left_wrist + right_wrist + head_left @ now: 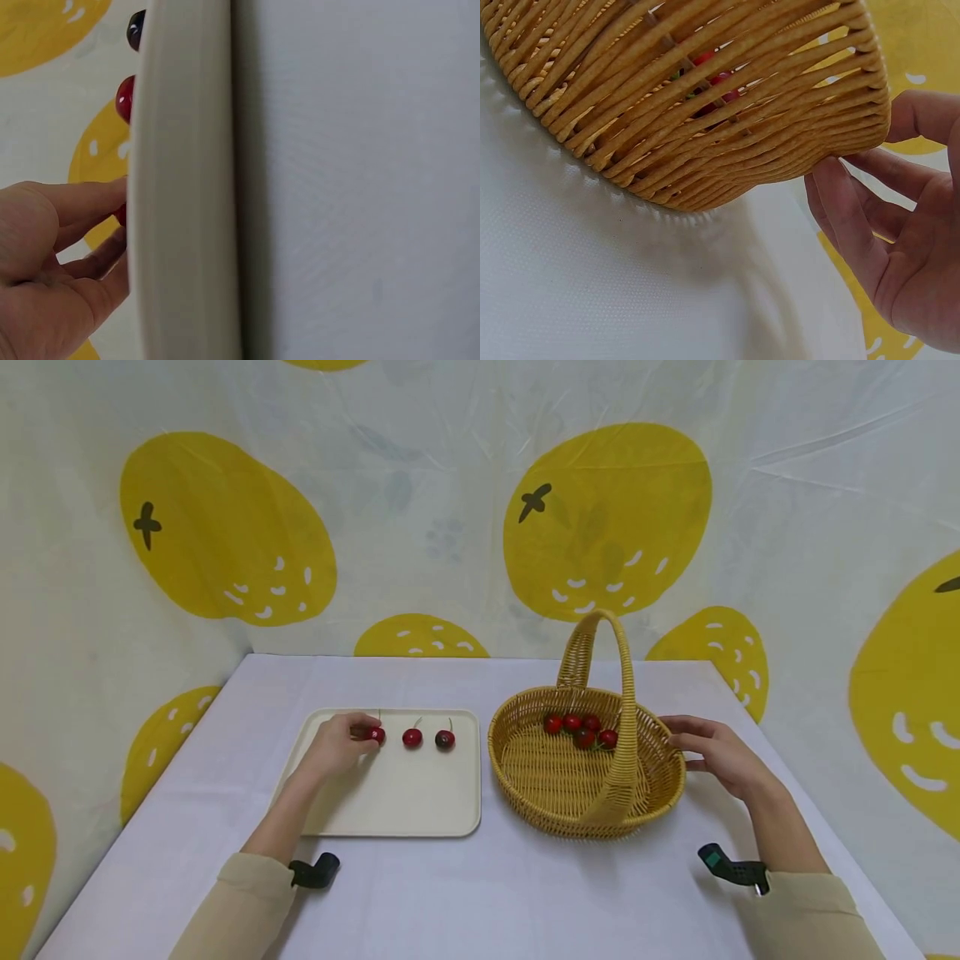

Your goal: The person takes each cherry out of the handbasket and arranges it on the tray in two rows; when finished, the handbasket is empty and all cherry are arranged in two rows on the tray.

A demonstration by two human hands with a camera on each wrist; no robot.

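Note:
My left hand (pixel 341 745) is at the left part of a cream tray (pixel 390 810), fingertips pinching a dark red cherry (pixel 377 735) with its stem pointing up. Two more stemmed cherries, one red (pixel 412 738) and one darker (pixel 445 740), lie in a row to its right. In the left wrist view the tray's edge (pixel 180 187) hides much of the pinched cherry. My right hand (pixel 723 756) holds the right rim of a wicker basket (pixel 525 777) with thumb and fingers. Inside the basket, several red cherries (pixel 572 722) lie together toward the back.
The basket's tall arched handle (pixel 600 618) rises over its right part. Tray and basket stand side by side on a white-covered table (pixel 450 893). A cloth printed with yellow fruit (pixel 607 518) hangs behind and at the sides. Each wrist wears a black camera (pixel 318 871).

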